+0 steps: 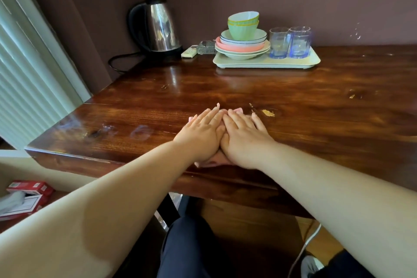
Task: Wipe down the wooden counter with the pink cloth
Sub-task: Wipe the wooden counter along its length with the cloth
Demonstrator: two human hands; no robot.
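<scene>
I press both hands, left and right, flat on the pink cloth; smudges remain on the worktop, so wiping appears unfinished.

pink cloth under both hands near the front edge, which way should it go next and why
Probably a sweep toward the person's left. Both the left hand and right hand lie flat on the pink cloth, and pale ring-shaped smudges show on the wooden counter just to that side. The tray of dishes and the kettle sit at the back, clear of that path.
</scene>
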